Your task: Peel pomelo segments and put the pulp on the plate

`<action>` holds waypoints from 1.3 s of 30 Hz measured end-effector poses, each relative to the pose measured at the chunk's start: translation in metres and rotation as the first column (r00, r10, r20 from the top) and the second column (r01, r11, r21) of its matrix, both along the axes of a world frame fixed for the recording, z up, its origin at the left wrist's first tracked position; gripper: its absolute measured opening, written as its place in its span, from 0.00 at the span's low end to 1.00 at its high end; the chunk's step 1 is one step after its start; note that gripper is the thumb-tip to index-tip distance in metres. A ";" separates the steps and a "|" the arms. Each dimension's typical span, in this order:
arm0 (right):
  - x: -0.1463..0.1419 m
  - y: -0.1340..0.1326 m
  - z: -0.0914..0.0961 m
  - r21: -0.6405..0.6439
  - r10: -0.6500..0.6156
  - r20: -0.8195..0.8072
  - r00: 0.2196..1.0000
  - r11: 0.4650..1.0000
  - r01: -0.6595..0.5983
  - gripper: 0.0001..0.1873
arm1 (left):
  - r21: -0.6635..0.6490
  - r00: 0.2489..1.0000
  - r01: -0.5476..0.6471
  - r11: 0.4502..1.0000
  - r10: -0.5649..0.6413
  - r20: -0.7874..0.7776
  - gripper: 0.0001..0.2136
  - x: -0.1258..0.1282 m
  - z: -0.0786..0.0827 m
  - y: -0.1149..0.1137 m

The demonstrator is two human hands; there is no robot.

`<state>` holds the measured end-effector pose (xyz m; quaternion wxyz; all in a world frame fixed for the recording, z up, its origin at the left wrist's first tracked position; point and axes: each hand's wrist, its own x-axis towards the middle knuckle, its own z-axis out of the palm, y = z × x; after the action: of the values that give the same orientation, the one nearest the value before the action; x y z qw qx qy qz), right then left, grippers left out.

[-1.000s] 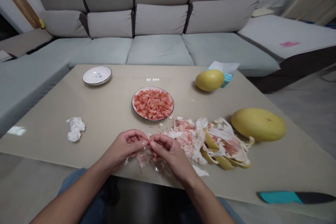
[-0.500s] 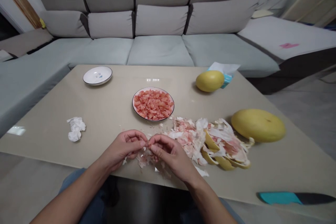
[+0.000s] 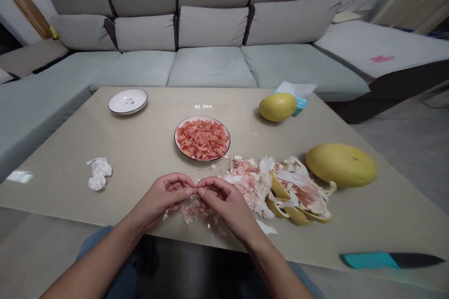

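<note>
My left hand [image 3: 167,198] and my right hand [image 3: 226,201] meet at the fingertips over the near edge of the table, thumbs and forefingers pinched. Between them is a small piece of pomelo, almost wholly hidden by the fingers. Thin pinkish membrane scraps [image 3: 189,212] lie on the table just below the fingertips. Beyond the hands, a dark-rimmed white plate [image 3: 177,145] bears a heap of peeled red pomelo flesh [image 3: 202,139]. To the right of my right hand spreads a pile of white and pink membrane [image 3: 250,189] with yellow pomelo peel [image 3: 298,215].
Two whole yellow pomelos, a smaller one [image 3: 278,107] and a larger one [image 3: 341,165], stand at right. A tissue pack [image 3: 300,98] is behind the smaller. A teal-handled knife [image 3: 372,260] lies front right. Left are crumpled tissue [image 3: 99,173] and a white plate [image 3: 122,103].
The view has shifted slightly, so table things appear a little further left. My fingertips have drawn closer together; the reddish bit seen between them earlier is now mostly hidden.
</note>
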<state>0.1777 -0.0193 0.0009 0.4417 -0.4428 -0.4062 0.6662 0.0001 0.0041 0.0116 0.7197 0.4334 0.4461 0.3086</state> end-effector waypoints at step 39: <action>0.017 0.011 -0.002 -0.157 0.044 -0.021 0.999 0.986 -0.047 0.18 | -0.006 0.995 -0.080 0.997 0.080 0.051 0.13 -0.004 -0.008 0.008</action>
<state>0.1951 -0.0083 -0.0010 0.3937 -0.4610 -0.3583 0.7100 -0.0035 0.0120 0.0033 0.7187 0.4058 0.4449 0.3475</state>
